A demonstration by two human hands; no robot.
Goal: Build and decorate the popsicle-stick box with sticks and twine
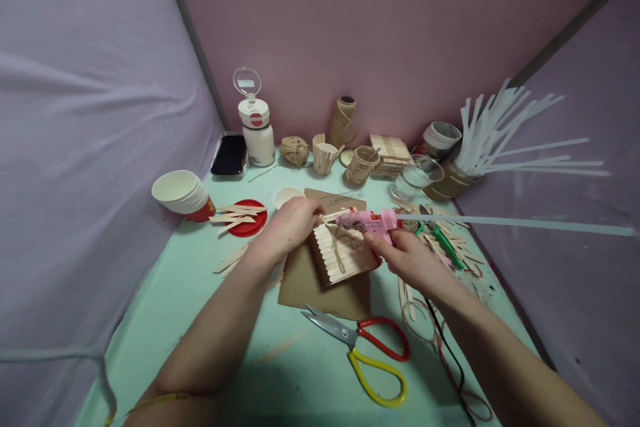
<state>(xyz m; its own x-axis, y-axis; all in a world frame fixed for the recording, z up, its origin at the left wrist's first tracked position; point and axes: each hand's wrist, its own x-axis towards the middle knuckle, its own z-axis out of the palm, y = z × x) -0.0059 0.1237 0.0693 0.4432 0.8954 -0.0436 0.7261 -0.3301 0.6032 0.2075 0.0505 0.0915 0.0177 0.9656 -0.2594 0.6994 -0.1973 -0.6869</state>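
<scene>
My right hand (pixel 407 255) grips a pink hot glue gun (pixel 373 221), and a long translucent glue stick (pixel 510 221) runs out of its back to the right. The gun's nozzle is over the upper part of a panel of craft sticks (pixel 345 257) with a twine loop on its face. This panel rests tilted on a brown cardboard sheet (pixel 320 297). At its upper left edge, my left hand (pixel 295 217) has its fingertips pinched together; what lies between them is too small to make out.
Red-and-yellow-handled scissors (pixel 355 337) lie in front. Left are stacked paper cups (pixel 183 193) and a red lid (pixel 247 220) with sticks. Behind stand a white bottle (pixel 259 140), twine ball (pixel 295 151) and glass (pixel 415 177). Right are green pliers (pixel 447 247), glue sticks (pixel 493 127) and a black cord (pixel 453 353).
</scene>
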